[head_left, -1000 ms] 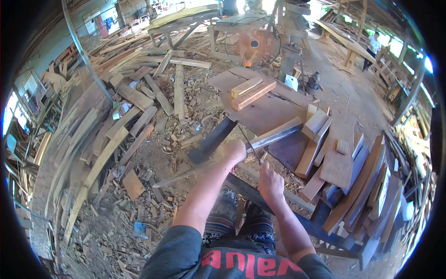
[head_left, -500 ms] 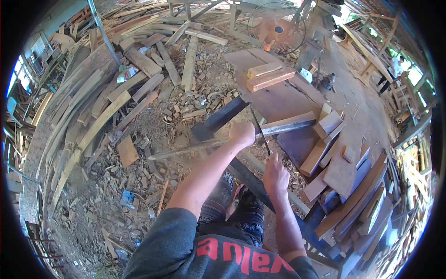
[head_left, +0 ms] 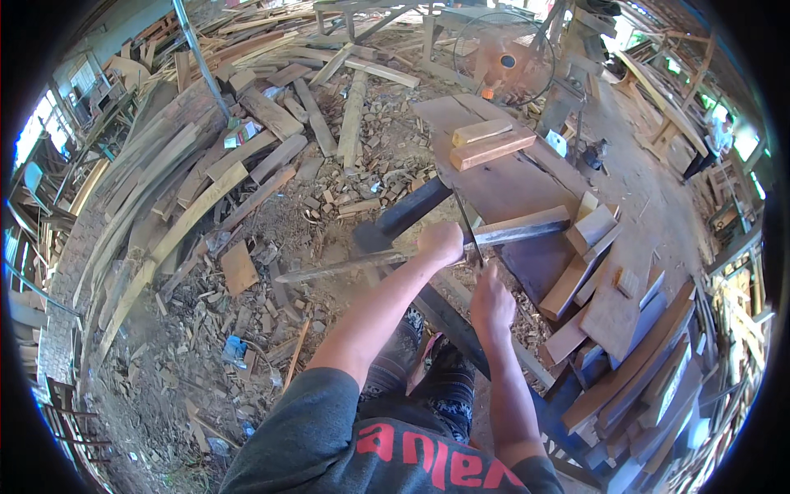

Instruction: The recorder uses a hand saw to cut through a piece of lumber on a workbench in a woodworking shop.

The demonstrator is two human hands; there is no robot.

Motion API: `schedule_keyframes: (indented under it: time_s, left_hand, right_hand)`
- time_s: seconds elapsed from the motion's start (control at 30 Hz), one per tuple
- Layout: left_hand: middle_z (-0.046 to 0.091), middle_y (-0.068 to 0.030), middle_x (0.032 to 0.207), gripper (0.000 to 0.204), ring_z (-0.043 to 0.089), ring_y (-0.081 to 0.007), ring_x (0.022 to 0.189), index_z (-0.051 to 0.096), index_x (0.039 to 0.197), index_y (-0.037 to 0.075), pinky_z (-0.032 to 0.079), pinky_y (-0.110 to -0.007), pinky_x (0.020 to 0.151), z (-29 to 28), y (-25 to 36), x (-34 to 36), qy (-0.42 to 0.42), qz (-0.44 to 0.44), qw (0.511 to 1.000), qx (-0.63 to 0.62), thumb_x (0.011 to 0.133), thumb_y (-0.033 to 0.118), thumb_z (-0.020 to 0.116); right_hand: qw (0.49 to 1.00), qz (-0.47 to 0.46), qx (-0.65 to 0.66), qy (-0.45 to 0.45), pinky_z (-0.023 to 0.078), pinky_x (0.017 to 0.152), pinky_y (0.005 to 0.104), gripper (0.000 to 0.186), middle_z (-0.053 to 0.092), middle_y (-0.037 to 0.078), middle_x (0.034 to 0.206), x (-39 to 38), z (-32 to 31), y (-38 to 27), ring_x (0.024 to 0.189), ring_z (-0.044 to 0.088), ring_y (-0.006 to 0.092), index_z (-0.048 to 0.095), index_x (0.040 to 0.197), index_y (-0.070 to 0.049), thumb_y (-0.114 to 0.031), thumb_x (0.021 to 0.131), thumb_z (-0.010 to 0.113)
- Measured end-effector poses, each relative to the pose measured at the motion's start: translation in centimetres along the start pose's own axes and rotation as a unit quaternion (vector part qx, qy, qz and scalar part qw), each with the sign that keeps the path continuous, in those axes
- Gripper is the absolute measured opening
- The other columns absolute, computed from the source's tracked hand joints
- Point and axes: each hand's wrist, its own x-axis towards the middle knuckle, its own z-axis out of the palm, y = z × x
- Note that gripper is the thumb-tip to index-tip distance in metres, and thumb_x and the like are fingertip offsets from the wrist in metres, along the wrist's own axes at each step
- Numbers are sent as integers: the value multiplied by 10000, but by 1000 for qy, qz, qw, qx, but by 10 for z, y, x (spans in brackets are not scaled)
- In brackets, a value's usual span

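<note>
A long squared wooden beam [head_left: 525,227] lies crosswise in front of me, over a dark timber support [head_left: 411,210]. My left hand [head_left: 441,244] is closed around the beam, left of a narrow dark-bladed hand saw [head_left: 464,212]. The blade crosses the beam close to that hand and points away from me. My right hand [head_left: 493,306] grips the saw's near end, just on my side of the beam; the fingers hide most of the handle. Blade teeth are too small to make out.
Two short blocks [head_left: 492,151] rest on a broad brown board [head_left: 448,115] beyond the beam. Cut planks [head_left: 634,370] are stacked at right. Offcuts and chips litter the ground at left, beside long planks [head_left: 164,247]. A fan [head_left: 504,62] stands at the back; a person [head_left: 716,140] is far right.
My right hand has pushed the saw forward, closer to the beam. The left hand keeps its place on the beam. The whole view has shifted slightly.
</note>
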Motion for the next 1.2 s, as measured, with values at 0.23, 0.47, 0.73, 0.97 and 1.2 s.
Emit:
schedule_keyframes:
  time_s: [0.23, 0.47, 0.73, 0.97, 1.2]
  left_hand:
    - [699, -165, 849, 162, 698, -301, 814, 721, 826, 42, 553, -397, 712, 5, -18, 4, -4, -23, 1000, 11, 743, 123, 609]
    - [693, -181, 836, 191, 694, -304, 797, 708, 822, 24, 545, -400, 693, 7, -9, 12, 23, -8, 1000, -14, 703, 165, 656]
    - [703, -157, 880, 167, 701, -281, 827, 721, 860, 44, 553, -376, 708, -9, -9, 3, -23, -37, 999, 7, 754, 115, 613]
    - [695, -169, 836, 240, 688, -303, 780, 713, 832, 35, 547, -382, 716, -5, -7, 2, -33, 12, 999, 6, 665, 204, 675]
    - [695, -159, 831, 234, 686, -318, 775, 716, 822, 51, 543, -399, 705, -3, -10, 6, -19, -13, 1000, 13, 651, 204, 671]
  right_hand:
    - [998, -47, 9, -26, 519, 626, 491, 115, 660, 216, 762, -20, -10, -1, 729, 664, 390, 429, 981, -46, -127, 906, 464]
    - [996, -63, 41, 45, 517, 630, 505, 101, 650, 210, 711, 17, 2, -5, 698, 654, 408, 426, 985, -38, -114, 919, 424]
    - [999, -26, 15, -18, 492, 597, 509, 169, 637, 227, 717, -66, -23, 25, 719, 649, 398, 434, 979, -59, -222, 951, 468]
    - [992, 107, 55, -28, 449, 598, 538, 196, 596, 233, 675, -125, -80, 50, 676, 605, 445, 426, 943, -49, -218, 937, 525]
    - [971, -113, 169, 125, 419, 611, 545, 225, 583, 267, 746, -52, -39, 35, 689, 568, 470, 430, 904, 4, -205, 946, 502]
